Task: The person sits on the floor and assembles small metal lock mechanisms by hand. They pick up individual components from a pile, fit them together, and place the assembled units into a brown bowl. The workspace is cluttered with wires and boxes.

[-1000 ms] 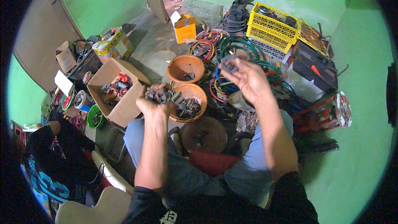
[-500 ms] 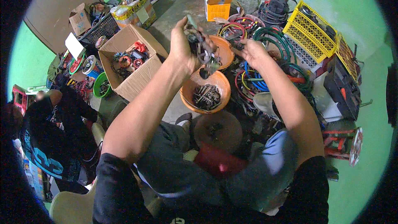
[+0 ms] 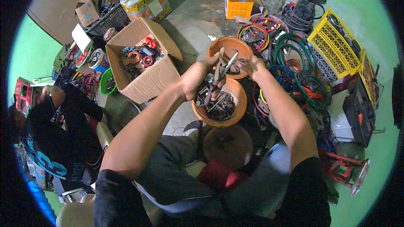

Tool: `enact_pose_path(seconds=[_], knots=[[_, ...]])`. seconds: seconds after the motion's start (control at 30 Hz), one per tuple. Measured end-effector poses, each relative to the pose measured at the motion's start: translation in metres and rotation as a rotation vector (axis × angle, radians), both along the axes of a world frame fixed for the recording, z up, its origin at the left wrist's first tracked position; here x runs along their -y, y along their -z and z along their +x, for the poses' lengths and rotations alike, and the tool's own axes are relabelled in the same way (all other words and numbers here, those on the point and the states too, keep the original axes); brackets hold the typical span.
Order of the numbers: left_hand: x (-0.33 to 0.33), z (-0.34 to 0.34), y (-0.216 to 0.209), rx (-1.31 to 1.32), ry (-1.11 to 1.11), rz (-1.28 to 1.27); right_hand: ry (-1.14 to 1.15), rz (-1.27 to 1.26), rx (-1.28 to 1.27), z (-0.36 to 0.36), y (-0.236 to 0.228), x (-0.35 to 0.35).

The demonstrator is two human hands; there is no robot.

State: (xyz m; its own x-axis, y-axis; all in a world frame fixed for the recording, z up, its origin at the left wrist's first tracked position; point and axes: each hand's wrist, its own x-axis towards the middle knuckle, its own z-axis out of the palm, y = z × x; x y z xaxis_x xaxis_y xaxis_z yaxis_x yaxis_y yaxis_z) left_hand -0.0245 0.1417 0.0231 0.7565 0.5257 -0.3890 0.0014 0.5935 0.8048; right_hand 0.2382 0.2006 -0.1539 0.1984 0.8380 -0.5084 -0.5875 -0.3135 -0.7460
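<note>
My left hand (image 3: 197,77) is closed round a handful of long metal pieces (image 3: 219,72), held above the near orange bowl (image 3: 240,101). One pale, blade-like strip sticks up from the bunch. To its right, my right hand (image 3: 256,68) has its fingers drawn together at the rim of the far orange bowl (image 3: 214,47). A small dark metal bit shows at those fingertips, too small to name. In the near bowl lies a heap of bolt-like metal parts (image 3: 225,108). The far bowl holds a few dark pieces, partly hidden by my hands.
At the left stands an open cardboard box (image 3: 148,80) with copper coils. Coiled green hoses (image 3: 294,44), a yellow crate (image 3: 332,48) and a black tool case (image 3: 360,105) crowd the right. Another person's dark sleeve (image 3: 80,101) shows at the left. A round dark disc (image 3: 227,147) lies between my legs.
My left hand has come down with the metal pieces, nearer the bowls and my right hand. The view has shifted, so the surroundings sit further right.
</note>
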Motion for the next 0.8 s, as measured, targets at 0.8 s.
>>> enact_pose_path(seconds=[0.8], knots=[[0.003, 0.024, 0.009, -0.271, -0.023, 0.223, -0.743, 0.411, 0.012, -0.019, -0.160, 0.063]])
